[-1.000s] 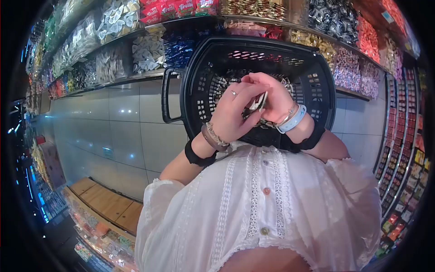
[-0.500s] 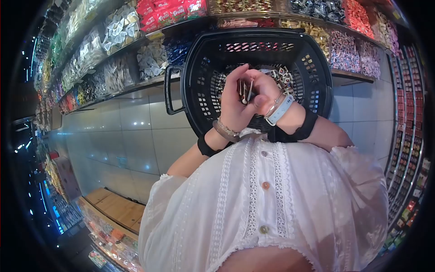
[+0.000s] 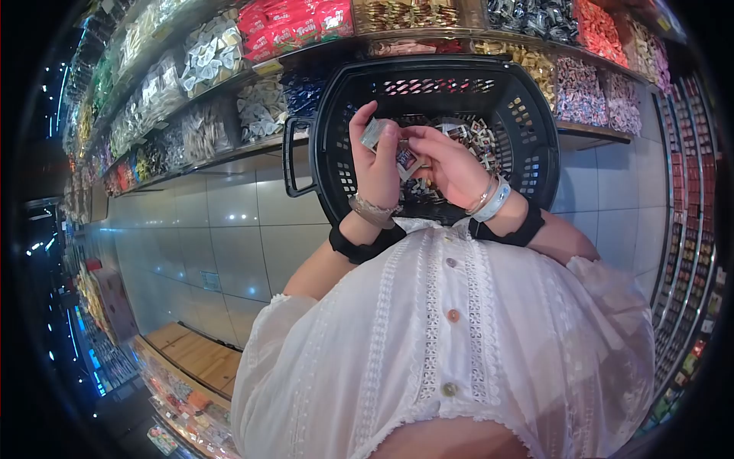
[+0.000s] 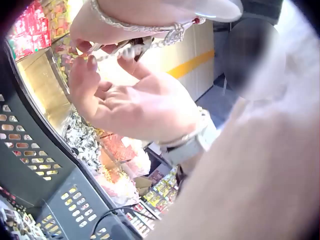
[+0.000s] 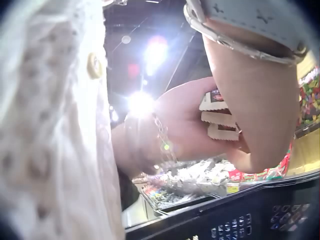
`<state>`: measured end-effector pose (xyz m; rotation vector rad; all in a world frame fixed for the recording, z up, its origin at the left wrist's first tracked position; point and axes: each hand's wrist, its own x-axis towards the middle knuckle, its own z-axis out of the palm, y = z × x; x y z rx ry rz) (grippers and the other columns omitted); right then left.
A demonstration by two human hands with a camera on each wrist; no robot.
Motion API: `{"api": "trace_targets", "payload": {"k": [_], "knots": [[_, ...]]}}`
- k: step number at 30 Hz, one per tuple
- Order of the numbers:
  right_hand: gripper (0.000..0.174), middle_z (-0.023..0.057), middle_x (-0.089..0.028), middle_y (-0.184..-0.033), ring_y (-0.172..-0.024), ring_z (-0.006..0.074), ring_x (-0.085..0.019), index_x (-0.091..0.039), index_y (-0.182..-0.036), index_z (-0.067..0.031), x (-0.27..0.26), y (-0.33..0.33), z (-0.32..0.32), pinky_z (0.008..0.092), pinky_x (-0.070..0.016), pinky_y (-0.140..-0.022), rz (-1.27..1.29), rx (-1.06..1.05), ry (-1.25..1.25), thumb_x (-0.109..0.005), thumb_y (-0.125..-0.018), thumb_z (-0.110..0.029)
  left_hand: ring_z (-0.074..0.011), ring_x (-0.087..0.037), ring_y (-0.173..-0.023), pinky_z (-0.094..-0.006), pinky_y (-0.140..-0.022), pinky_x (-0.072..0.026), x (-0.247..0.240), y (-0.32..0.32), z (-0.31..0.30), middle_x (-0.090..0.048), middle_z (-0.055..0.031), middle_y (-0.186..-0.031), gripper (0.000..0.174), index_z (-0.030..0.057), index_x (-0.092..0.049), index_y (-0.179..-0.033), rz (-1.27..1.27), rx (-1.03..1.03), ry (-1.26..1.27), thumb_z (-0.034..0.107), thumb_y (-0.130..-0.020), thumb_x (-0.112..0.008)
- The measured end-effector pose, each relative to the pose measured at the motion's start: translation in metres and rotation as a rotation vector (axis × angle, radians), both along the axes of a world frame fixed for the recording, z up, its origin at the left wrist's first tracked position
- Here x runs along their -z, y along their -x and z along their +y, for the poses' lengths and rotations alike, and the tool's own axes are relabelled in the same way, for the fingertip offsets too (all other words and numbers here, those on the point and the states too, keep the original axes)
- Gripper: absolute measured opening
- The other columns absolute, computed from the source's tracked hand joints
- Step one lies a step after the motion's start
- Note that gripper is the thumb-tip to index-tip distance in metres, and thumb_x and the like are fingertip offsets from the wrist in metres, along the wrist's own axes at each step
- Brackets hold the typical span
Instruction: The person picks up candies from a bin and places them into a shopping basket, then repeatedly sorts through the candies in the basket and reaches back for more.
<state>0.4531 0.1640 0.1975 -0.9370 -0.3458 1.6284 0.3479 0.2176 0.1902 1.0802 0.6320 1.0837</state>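
Small wrapped candies with zigzag edges [image 5: 215, 120] lie in my left hand [image 3: 376, 167], several together in the right wrist view. One pale wrapper [image 3: 373, 133] sticks up between the left thumb and forefinger. My right hand [image 3: 455, 170] reaches across to the left, its fingers curled at a small square wrapped candy [image 3: 407, 162] between both hands. From the left wrist view, the right hand [image 4: 135, 107] shows bent fingers close under the left. Both hands are over a black basket [image 3: 334, 145] with similar candies [image 3: 482, 141] inside.
The basket's handle [image 3: 289, 157] juts out at the left. Shelves of bagged and loose sweets, including red packets [image 3: 294, 29], run along the back. A packed rack [image 3: 684, 229] stands at the right, a wooden bench top [image 3: 195, 356] at lower left on the tiled floor.
Both hands, first cupped together around the wrapped candies, have spread slightly apart. The left hand has turned and raised its forefinger; more of the wrappers now shows between the hands.
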Motion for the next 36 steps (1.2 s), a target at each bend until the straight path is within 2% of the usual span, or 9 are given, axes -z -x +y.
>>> {"api": "trace_targets", "payload": {"k": [3,13,16,18,19,21,27,30,36], "knots": [[0.035,0.0011,-0.054,-0.085,-0.077,0.0092,-0.052,-0.043,-0.107,-0.0035,-0.004,0.004,-0.001,0.0243,-0.0417,-0.066,-0.024,0.025,-0.091,-0.056,-0.077,-0.016,-0.0071,-0.045,-0.067,-0.0189,-0.055,-0.04,-0.004,0.001,0.001,-0.047,-0.002,-0.078,0.037,0.0043,-0.028,-0.118,-0.085,0.112,0.145,0.01,-0.085,-0.041],[0.025,0.0018,-0.055,-0.085,-0.074,0.009,-0.052,-0.05,-0.099,-0.0005,0.0,-0.006,-0.003,0.0228,-0.0432,-0.064,0.026,-0.14,-0.069,-0.056,-0.078,-0.014,-0.0074,-0.047,-0.066,-0.0181,-0.054,-0.0393,0.002,0.007,0.003,-0.049,-0.0027,-0.079,0.038,0.0044,-0.029,-0.118,-0.041,0.251,0.095,0.015,-0.085,-0.044],[0.023,0.0007,-0.055,-0.085,-0.074,0.0099,-0.053,-0.051,-0.099,-0.0038,0.002,-0.009,-0.003,0.0245,-0.0439,-0.065,0.089,-0.212,-0.076,-0.054,-0.079,-0.015,-0.0095,-0.048,-0.071,-0.021,-0.06,-0.0416,0.003,0.009,0.004,-0.049,-0.0041,-0.084,0.041,0.0049,-0.029,-0.12,-0.009,0.316,0.054,0.019,-0.084,-0.045],[0.022,0.0001,-0.056,-0.086,-0.074,0.0119,-0.054,-0.052,-0.101,-0.008,0.0,-0.008,-0.004,0.0284,-0.0445,-0.066,0.312,-0.114,-0.006,-0.052,-0.081,-0.017,-0.0125,-0.05,-0.083,-0.0252,-0.071,-0.0422,0.001,0.012,0.003,-0.049,-0.0064,-0.092,0.051,0.0064,-0.024,-0.125,-0.091,0.389,0.142,0.021,-0.083,-0.048],[0.022,0.0001,-0.056,-0.086,-0.074,0.0119,-0.054,-0.052,-0.101,-0.008,0.001,-0.009,-0.004,0.0284,-0.0445,-0.066,0.309,-0.116,-0.006,-0.052,-0.081,-0.017,-0.0125,-0.05,-0.083,-0.0252,-0.071,-0.0422,0.001,0.012,0.004,-0.049,-0.0064,-0.092,0.051,0.0064,-0.024,-0.125,-0.094,0.387,0.141,0.021,-0.083,-0.048],[0.022,0.0017,-0.057,-0.088,-0.076,0.0148,-0.054,-0.051,-0.102,-0.0108,0.004,-0.013,-0.005,0.032,-0.0447,-0.068,0.419,-0.143,-0.018,-0.048,-0.082,-0.019,-0.0146,-0.048,-0.094,-0.0285,-0.082,-0.0385,0.003,0.013,0.006,-0.048,-0.0074,-0.101,0.058,0.0083,-0.018,-0.129,-0.132,0.444,0.148,0.02,-0.082,-0.05],[0.024,0.005,-0.056,-0.094,-0.078,0.0182,-0.055,-0.049,-0.104,-0.0078,0.016,-0.018,-0.006,0.0338,-0.045,-0.07,0.523,-0.165,-0.015,-0.045,-0.084,-0.021,-0.0136,-0.047,-0.097,-0.0285,-0.086,-0.0364,0.0,0.013,0.005,-0.047,-0.0051,-0.107,0.063,0.0065,-0.02,-0.129,-0.07,0.432,0.136,0.012,-0.078,-0.055],[0.024,0.0052,-0.056,-0.093,-0.08,0.0187,-0.055,-0.049,-0.103,-0.0068,0.01,-0.018,-0.008,0.0347,-0.0453,-0.071,0.432,-0.137,0.012,-0.045,-0.083,-0.02,-0.0135,-0.046,-0.098,-0.0283,-0.086,-0.0361,0.001,0.014,0.005,-0.047,-0.0054,-0.107,0.065,0.0057,-0.021,-0.129,-0.072,0.422,0.127,0.009,-0.076,-0.057],[0.022,0.0048,-0.056,-0.094,-0.082,0.0175,-0.055,-0.05,-0.1,-0.0066,0.022,-0.023,-0.012,0.0349,-0.0453,-0.072,0.483,-0.142,-0.011,-0.045,-0.083,-0.019,-0.0145,-0.048,-0.098,-0.0295,-0.086,-0.0373,-0.002,0.016,0.006,-0.05,-0.0069,-0.105,0.071,0.0056,-0.02,-0.129,-0.026,0.48,0.136,0.01,-0.073,-0.063]]}}
